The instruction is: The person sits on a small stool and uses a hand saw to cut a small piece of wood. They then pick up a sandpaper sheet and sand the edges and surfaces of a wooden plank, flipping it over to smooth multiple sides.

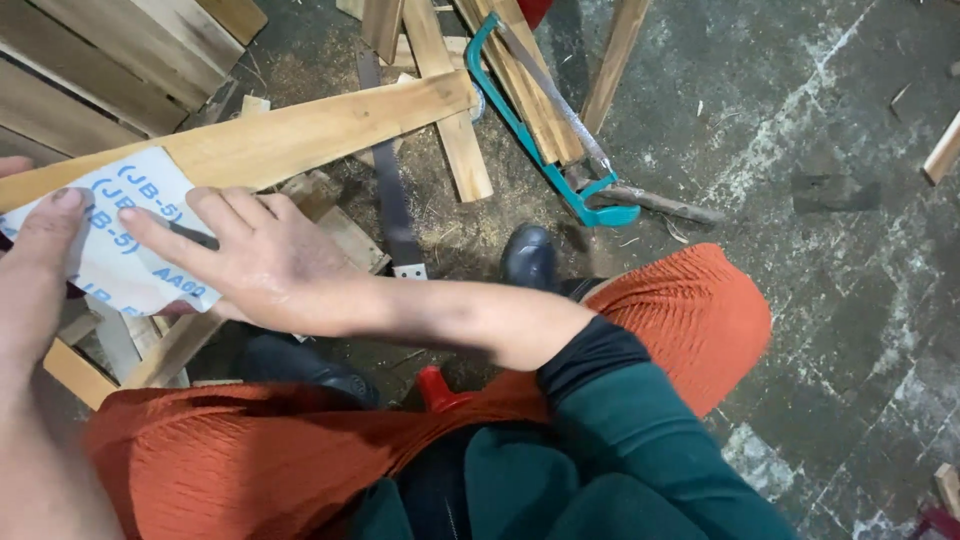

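The long wooden plank (290, 135) is the landmark. On its left end lies a sheet of sandpaper (120, 240), with the left hand (35, 270) and right hand (250, 260) flat on the sheet. Right of the plank's far end lies a hacksaw (560, 150) on the floor (830, 200). Below the plank are short wood pieces (340, 235).
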